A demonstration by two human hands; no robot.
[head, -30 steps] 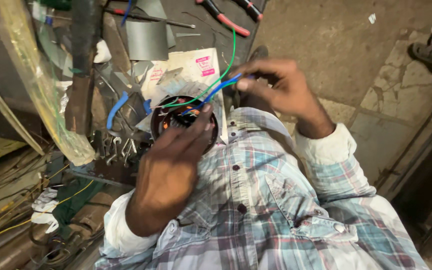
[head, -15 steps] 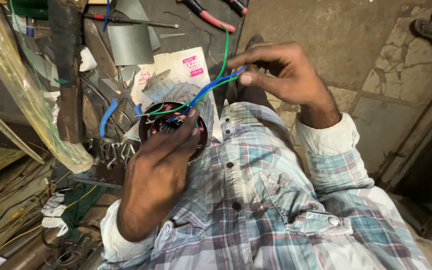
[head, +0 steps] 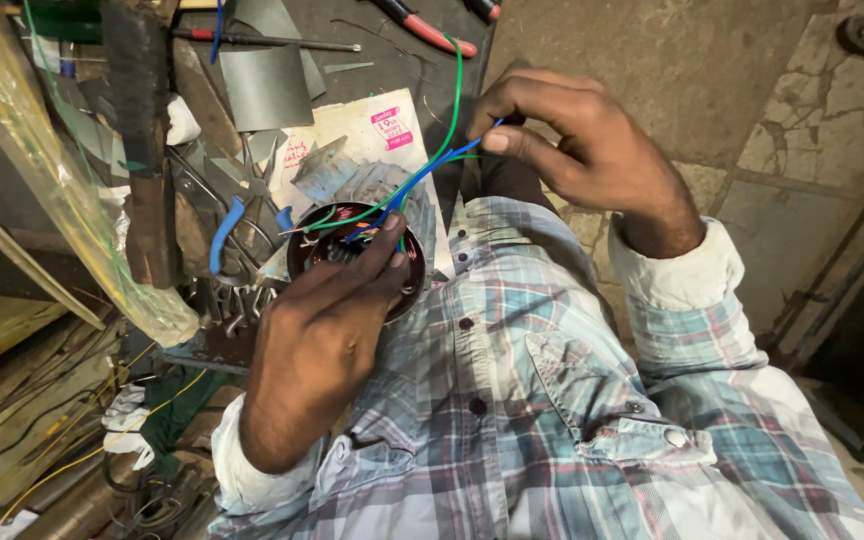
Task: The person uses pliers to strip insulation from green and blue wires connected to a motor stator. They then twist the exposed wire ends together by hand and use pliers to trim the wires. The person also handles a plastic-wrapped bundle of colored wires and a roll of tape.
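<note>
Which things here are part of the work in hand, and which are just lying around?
In use: left hand on round motor part; right hand pinching blue wire; green wire.
Lying about: red-handled pliers, metal sheet, paper, plastic bag.

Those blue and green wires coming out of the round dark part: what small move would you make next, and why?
Probably draw the blue wire a little further out with the right hand. Its fingers pinch the wire ends, the green wire arcs loose beside it, and the left hand presses the round wound part steady, so the leads look ready to be pulled straight.
</note>
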